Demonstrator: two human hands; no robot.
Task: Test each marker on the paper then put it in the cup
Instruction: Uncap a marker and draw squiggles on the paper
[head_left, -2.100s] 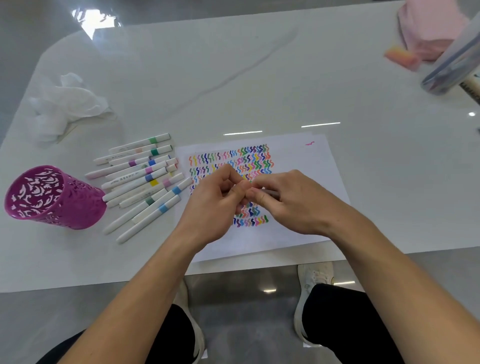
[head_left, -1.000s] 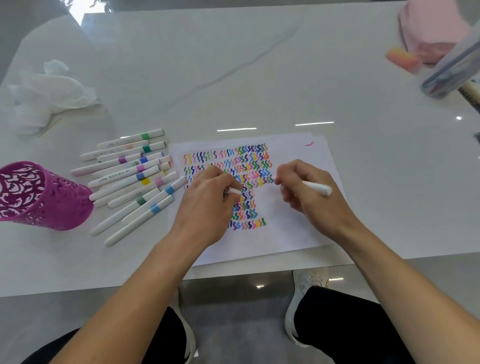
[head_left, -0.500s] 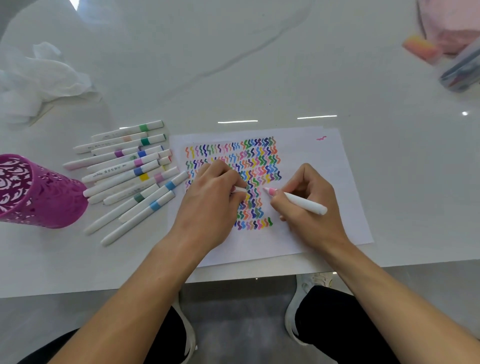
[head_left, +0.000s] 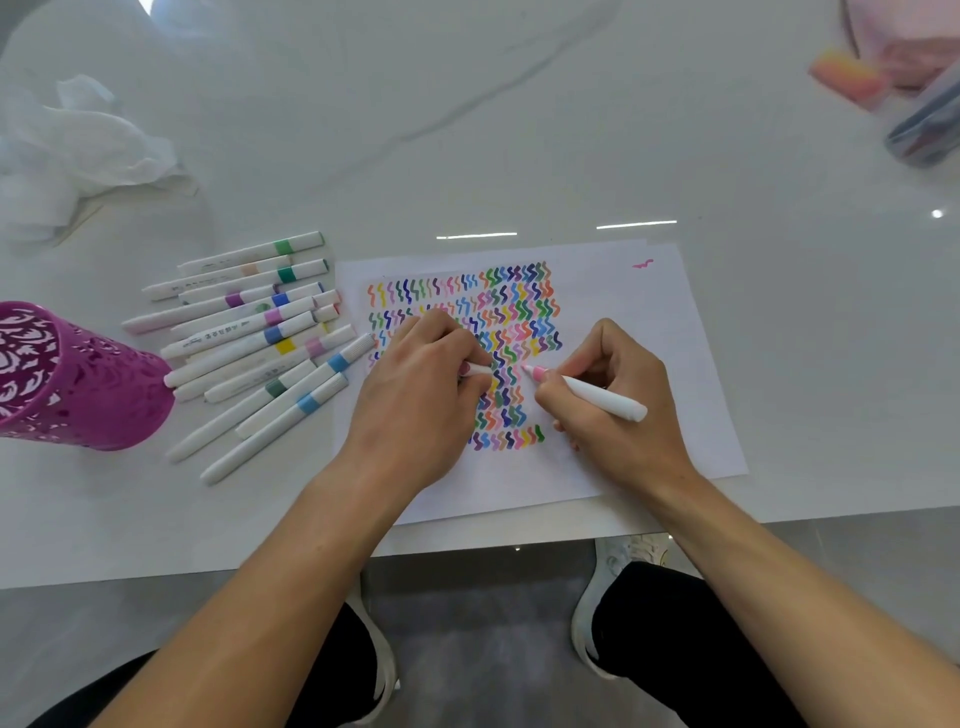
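**Pink marker gripped over the paper, cap held aside**

Gripped between the thumb and fingers of the right hand (head_left: 618, 410) is a white marker (head_left: 597, 397), uncapped, its pink tip pointed toward ten o'clock and set at or just above the paper (head_left: 649, 364); contact cannot be confirmed. The barrel is tilted back toward four o'clock over the hand. The cap (head_left: 475, 369) of the marker is pinched in the closed fingers of the left hand (head_left: 421, 395), which is rested on the sheet at nine o'clock from the tip. Between the two hands, rows of coloured squiggles (head_left: 498, 322) are seen across the sheet, and one lone pink mark (head_left: 642, 264) lies near its far right corner. A loose bunch of capped markers (head_left: 254, 338) is laid on the white table (head_left: 519, 130) just beside the sheet's left edge. Further toward nine o'clock, a purple cut-out cup (head_left: 67, 379) is stood apart from the bunch. Crumpled tissue (head_left: 78, 150) is seen at ten o'clock, well apart.
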